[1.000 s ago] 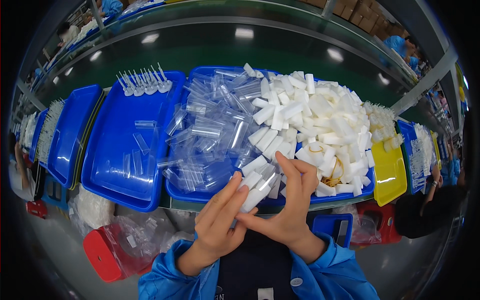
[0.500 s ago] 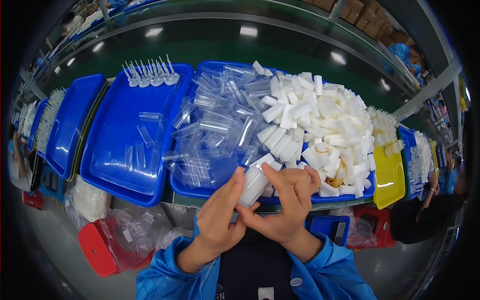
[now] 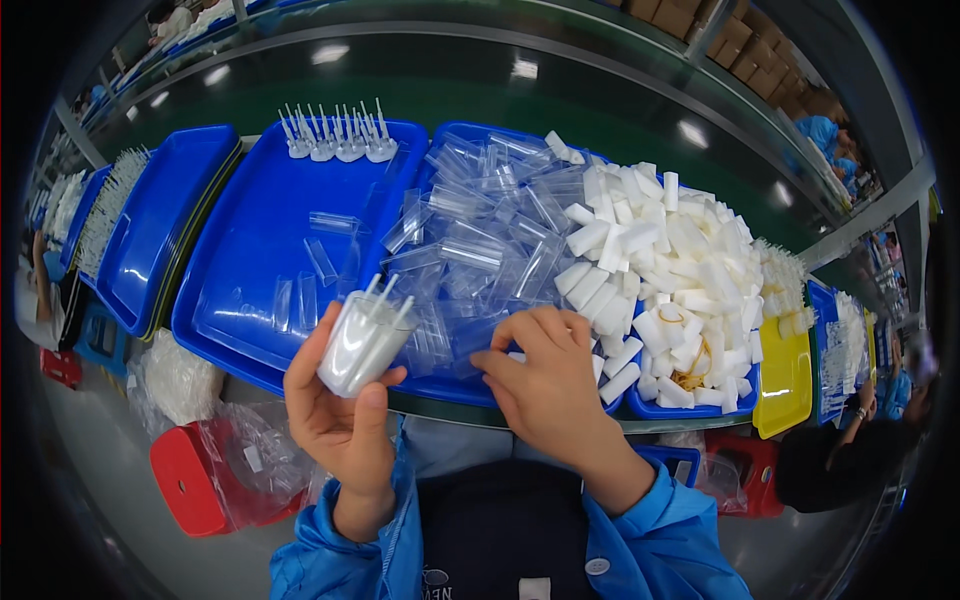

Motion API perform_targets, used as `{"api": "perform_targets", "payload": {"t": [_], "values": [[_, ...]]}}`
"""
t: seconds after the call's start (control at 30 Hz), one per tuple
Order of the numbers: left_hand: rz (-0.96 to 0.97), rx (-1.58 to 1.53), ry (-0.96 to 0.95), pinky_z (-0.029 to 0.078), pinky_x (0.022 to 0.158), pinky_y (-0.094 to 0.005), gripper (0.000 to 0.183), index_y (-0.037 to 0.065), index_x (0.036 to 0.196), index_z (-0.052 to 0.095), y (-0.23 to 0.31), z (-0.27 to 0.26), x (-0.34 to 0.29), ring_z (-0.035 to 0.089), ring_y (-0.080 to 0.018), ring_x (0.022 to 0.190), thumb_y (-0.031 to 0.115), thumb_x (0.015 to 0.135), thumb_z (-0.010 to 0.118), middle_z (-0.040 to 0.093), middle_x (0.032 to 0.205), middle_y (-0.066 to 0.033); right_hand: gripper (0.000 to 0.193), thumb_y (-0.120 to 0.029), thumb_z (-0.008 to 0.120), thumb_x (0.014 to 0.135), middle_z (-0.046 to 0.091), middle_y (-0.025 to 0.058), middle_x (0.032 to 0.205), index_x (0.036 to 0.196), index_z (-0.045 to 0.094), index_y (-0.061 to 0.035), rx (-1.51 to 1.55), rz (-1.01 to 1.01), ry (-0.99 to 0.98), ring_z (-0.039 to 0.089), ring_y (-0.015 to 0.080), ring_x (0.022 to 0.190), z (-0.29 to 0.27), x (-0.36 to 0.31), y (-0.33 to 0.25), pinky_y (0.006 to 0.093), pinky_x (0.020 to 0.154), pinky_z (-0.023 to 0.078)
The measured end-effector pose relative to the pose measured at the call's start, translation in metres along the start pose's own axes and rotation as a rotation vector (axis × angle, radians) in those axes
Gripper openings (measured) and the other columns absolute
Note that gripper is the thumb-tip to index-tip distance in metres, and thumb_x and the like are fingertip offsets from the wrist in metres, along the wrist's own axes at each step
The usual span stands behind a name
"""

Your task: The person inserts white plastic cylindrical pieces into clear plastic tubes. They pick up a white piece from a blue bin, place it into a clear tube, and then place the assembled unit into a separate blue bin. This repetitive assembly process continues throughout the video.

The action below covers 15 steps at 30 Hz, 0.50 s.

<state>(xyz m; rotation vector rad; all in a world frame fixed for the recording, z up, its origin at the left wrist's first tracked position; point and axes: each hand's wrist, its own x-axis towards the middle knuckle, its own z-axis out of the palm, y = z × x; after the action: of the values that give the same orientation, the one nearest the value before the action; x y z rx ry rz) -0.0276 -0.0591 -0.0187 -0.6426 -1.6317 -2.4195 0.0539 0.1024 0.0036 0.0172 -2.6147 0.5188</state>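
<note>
Near the trays' front edge, my left hand (image 3: 348,410) grips a clear-walled cylinder (image 3: 362,345). It has a milky white inside, and thin white stems stick out of its top. It is tilted, with the stems pointing up and right. My right hand (image 3: 545,375) hovers at the front of the tray of clear plastic sleeves (image 3: 470,255). Its thumb and index finger are pressed together, and what they hold, if anything, cannot be made out. A heap of white foam-like blocks (image 3: 690,260) lies just to the right, some of them close behind my right hand.
The blue tray (image 3: 250,270) on the left holds several loose sleeves and a row of white stemmed pieces (image 3: 340,145). Yellow rubber bands (image 3: 692,372) lie among the blocks. A yellow tray (image 3: 783,375) stands at right. Red stools (image 3: 190,480) and plastic bags are below.
My hands have separated: the left has moved left with the cylinder, whose stems now show, and the right has let go of it. The view has shifted slightly.
</note>
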Motion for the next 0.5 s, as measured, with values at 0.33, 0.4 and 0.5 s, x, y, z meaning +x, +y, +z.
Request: {"api": "perform_targets", "payload": {"t": [0.33,0.4,0.5], "values": [[-0.083,-0.088,-0.171,0.043,0.101,-0.0406,0.048,-0.008,0.126,0.051,-0.006,-0.007,-0.002,0.051,-0.0313,0.122,0.009,0.084,0.068,0.052,0.129,-0.0265,0.025,-0.001,0.064,0.08,0.062,0.0092,0.103,0.104,0.061,-0.0038,0.28,0.07,0.218,0.058,0.025,0.099,-0.018,0.001,0.009,0.038,0.09,0.038],[-0.156,-0.127,-0.172,0.044,0.101,-0.0401,0.047,-0.008,0.125,0.052,-0.002,-0.003,-0.005,0.052,-0.0308,0.121,0.007,0.084,0.068,0.053,0.128,-0.0264,0.023,0.001,0.06,0.083,0.063,0.0128,0.106,0.106,0.059,-0.0021,0.547,0.161,0.287,0.06,0.0239,0.099,-0.019,-0.008,0.011,0.0361,0.088,0.042],[-0.092,-0.118,-0.26,0.044,0.101,-0.0394,0.047,-0.008,0.125,0.052,-0.001,0.005,-0.006,0.054,-0.0307,0.12,0.005,0.084,0.069,0.052,0.128,-0.0267,0.025,0.006,0.059,0.084,0.059,0.0143,0.104,0.108,0.057,-0.0006,0.766,0.234,0.357,0.059,0.0163,0.09,-0.025,-0.024,0.013,0.0279,0.078,0.046]]}}
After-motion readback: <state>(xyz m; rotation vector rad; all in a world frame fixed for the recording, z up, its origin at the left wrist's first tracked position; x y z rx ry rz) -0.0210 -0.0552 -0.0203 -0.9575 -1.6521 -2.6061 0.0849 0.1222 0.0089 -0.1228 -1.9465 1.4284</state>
